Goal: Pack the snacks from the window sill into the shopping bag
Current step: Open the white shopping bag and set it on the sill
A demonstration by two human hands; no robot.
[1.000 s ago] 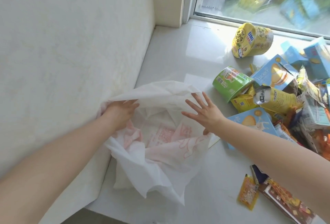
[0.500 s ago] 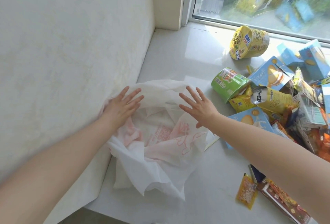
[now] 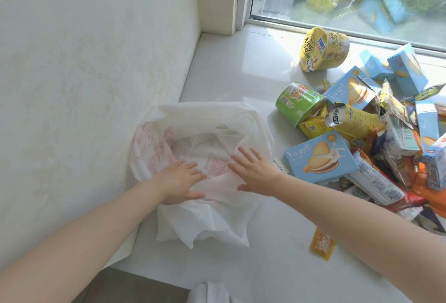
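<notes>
The left hand (image 3: 179,179) and right hand (image 3: 255,172) are pressed flat on the open shopping bag (image 3: 210,119), nothing gripped. The snacks (image 3: 357,119) are piled rightward, nearest the right hand.

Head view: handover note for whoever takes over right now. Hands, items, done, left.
Left hand: open, fingers flat on the near edge of the white fabric shopping bag with pink print.
Right hand: open, fingers spread, on the bag's right side.
The bag lies on the pale window sill with its mouth spread; no snack is visible inside.
Snacks are piled on the sill to the right: green round cup, yellow round cup, light blue biscuit box, small yellow sachet, and many more packets.
Done: bag opened.
Left: pack every snack.
</notes>
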